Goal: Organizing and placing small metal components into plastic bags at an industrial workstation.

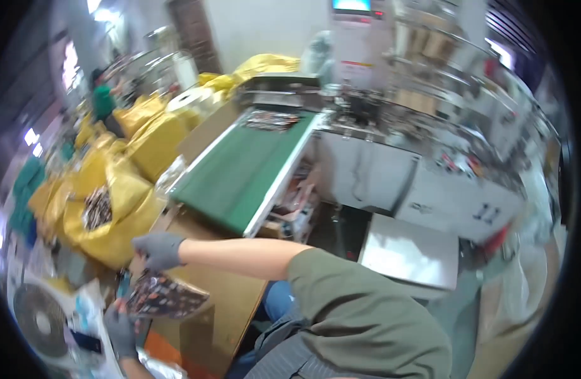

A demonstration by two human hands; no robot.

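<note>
Both my hands wear grey gloves and are at the lower left, over a tan worktable [215,309]. My left hand [121,331] is closed on the near left edge of a dark plastic bag [170,298] with a multicoloured print. My right hand [159,251] reaches across from the right, its fingers curled at the bag's upper edge, and appears to grip it there. Motion blur hides whether this is a single bag or a thin stack.
A green conveyor belt [240,167] slopes down toward the table, with printed bags [271,120] at its far end. Yellow sacks [107,208] crowd the left. A fan [41,319] stands lower left, a white box [410,252] right. Another person [104,101] stands far left.
</note>
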